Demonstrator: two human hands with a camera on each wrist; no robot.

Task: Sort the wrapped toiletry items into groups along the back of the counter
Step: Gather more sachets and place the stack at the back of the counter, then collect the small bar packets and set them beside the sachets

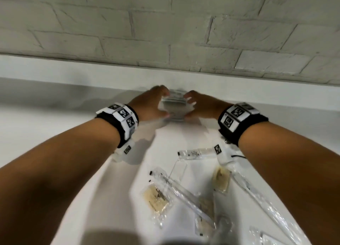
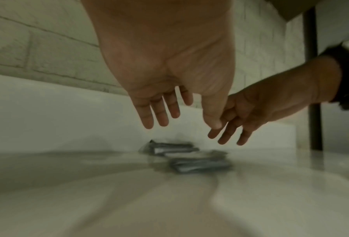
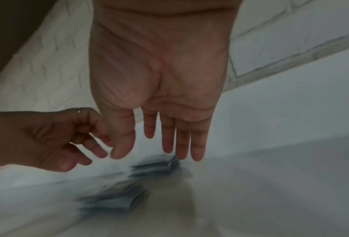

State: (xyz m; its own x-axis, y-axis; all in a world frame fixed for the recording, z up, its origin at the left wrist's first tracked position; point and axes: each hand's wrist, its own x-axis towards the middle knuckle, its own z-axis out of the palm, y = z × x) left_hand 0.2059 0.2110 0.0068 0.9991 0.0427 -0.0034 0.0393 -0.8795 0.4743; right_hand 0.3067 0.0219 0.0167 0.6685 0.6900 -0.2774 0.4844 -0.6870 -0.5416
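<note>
Over grey packets [image 2: 187, 155]: both hands (empty).

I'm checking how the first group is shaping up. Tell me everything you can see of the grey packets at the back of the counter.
The grey packets are small flat sachets, dull grey with pale edges, lying loosely overlapped on the white counter close to its back wall. Blur hides their count and any print. The left hand and right hand flank them; the wrist views show both sets of fingers straight and above the packets, not gripping them.
</note>
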